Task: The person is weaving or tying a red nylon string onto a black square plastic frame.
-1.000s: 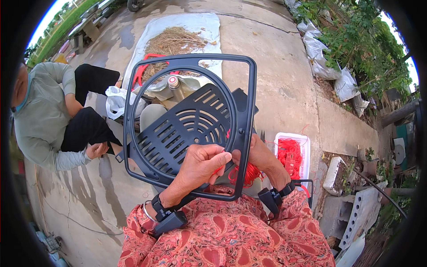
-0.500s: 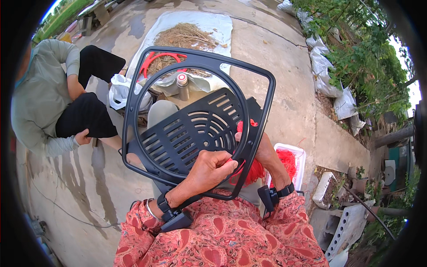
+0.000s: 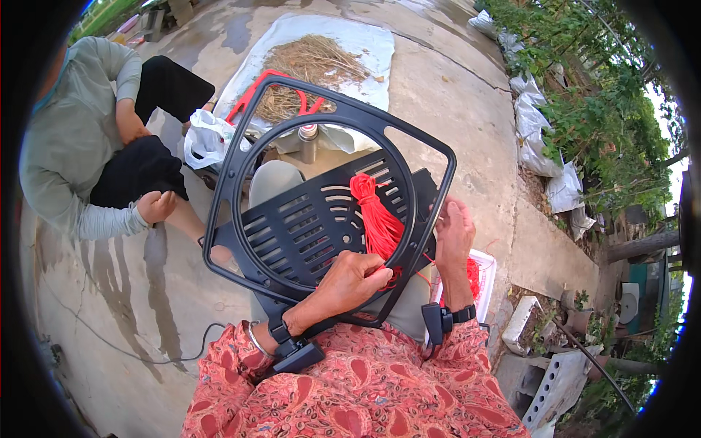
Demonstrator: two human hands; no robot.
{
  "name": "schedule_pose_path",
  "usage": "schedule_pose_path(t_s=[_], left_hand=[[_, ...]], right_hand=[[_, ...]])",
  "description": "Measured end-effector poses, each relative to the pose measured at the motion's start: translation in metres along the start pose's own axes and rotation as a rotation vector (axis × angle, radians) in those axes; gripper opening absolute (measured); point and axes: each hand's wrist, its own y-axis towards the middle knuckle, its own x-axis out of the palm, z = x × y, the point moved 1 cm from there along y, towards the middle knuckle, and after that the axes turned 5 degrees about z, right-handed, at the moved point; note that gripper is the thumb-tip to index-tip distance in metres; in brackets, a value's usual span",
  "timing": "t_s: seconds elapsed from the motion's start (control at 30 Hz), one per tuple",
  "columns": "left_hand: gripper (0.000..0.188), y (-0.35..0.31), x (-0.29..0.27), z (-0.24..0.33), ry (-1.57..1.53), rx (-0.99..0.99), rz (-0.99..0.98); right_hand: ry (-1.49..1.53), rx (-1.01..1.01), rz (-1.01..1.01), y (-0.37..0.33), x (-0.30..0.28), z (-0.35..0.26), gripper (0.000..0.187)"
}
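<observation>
Cord (image 3: pixel 376 219) in a red bundle shows inside the ring of the black frame (image 3: pixel 349 111), over the right part of the black slotted panel (image 3: pixel 332 237), its looped head toward the panel's far edge and its tail running to the ring's near right. Whether the bundle rests on the panel or only hangs above it, I cannot tell. The left hand (image 3: pixel 350 281) has its fingers pinched together at that tail, apparently on the cord, though the grip is partly hidden. The right hand (image 3: pixel 454 232) stands upright just outside the frame's right bar, fingers loosely curled and apart; no bundle is in them. Beyond its wrist, more red cord lies in a white tray (image 3: pixel 491 281).

For good handling, I would keep the left pinch firm against the ring so the strand cannot slacken, lift the bundle clear of the slots, where loops could snag, and bring the right fingers round the bar to draw each pass evenly snug, with turns side by side rather than crossing.
</observation>
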Motion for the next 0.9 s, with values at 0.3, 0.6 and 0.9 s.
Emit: schedule_pose_path(t_s=[0.3,0.6,0.9], left_hand=[[0.028,0.003,0.008,-0.003,0.082,-0.021,0.033],[0.028,0.004,0.012,-0.016,0.149,-0.068,0.020],[0.029,0.011,0.007,-0.001,0.090,-0.170,0.068]], right_hand=[[-1.151,-1.065,-0.471,-0.052,0.081,-0.049,0.030],[-0.581,-0.555,-0.626,-0.059,0.100,-0.066,0.047],[0.508,-0.086,-0.946,-0.032,-0.079,-0.188,0.027]])
